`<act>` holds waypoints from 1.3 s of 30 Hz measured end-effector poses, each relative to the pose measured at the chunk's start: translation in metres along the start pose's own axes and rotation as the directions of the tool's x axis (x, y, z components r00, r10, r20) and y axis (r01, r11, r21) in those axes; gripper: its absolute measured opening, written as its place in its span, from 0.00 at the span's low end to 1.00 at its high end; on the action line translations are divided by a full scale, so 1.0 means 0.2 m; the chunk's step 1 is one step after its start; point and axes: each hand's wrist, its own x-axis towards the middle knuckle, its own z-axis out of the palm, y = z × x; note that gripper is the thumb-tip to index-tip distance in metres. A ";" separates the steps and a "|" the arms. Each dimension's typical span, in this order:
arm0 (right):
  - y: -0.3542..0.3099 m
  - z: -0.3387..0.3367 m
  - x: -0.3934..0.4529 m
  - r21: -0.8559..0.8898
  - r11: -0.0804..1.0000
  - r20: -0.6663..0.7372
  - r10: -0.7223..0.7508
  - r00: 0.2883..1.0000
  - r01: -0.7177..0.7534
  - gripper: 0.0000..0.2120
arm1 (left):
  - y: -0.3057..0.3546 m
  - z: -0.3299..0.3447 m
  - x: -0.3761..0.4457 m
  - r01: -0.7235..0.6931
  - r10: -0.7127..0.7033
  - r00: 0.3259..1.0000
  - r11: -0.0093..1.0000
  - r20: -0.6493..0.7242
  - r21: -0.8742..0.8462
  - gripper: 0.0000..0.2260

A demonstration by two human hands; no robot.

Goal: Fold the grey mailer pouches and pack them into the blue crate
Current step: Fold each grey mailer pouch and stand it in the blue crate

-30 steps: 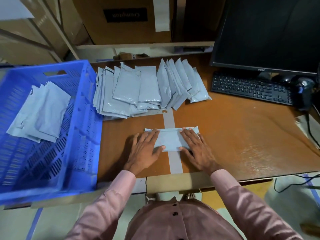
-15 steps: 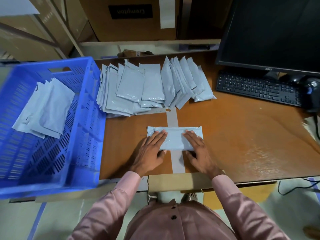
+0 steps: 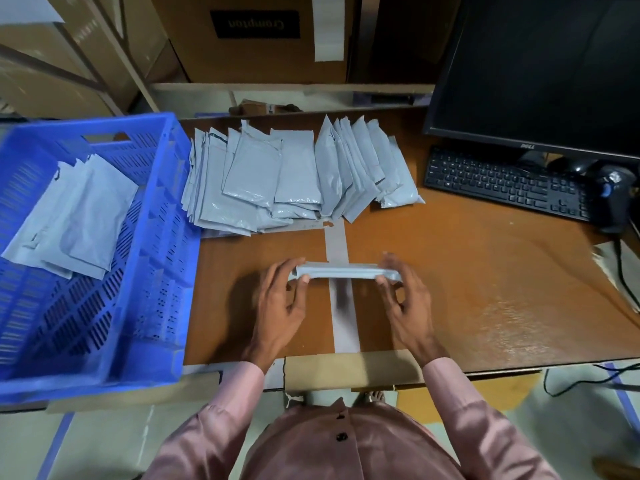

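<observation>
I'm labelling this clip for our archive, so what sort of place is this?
Probably a packing desk in a stockroom or dispatch office: stacked cardboard cartons behind the desk, a pile of grey mailer pouches beside a blue crate, and a monitor with a keyboard.

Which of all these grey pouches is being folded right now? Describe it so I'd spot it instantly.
Start at the blue crate on the left, then look right along the brown desk. The folded pouch is a narrow strip pinched between the left hand and right hand, unlike the flat pile of pouches behind.
</observation>
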 end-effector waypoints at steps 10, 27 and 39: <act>0.12 0.14 0.11 -0.153 0.986 0.055 0.081 0.995 -0.072 0.17 | -0.08 0.11 0.07 0.305 -0.335 0.934 0.929 0.126 0.210 0.26; 0.18 0.32 0.03 -0.516 0.824 0.331 -0.060 0.942 0.234 0.27 | -0.13 0.32 -0.04 -0.172 -0.059 0.936 0.783 0.347 0.597 0.26; 0.18 0.31 0.06 -0.485 0.843 0.379 -0.037 0.925 0.232 0.27 | -0.13 0.33 -0.01 -0.174 -0.086 0.917 0.792 0.389 0.586 0.27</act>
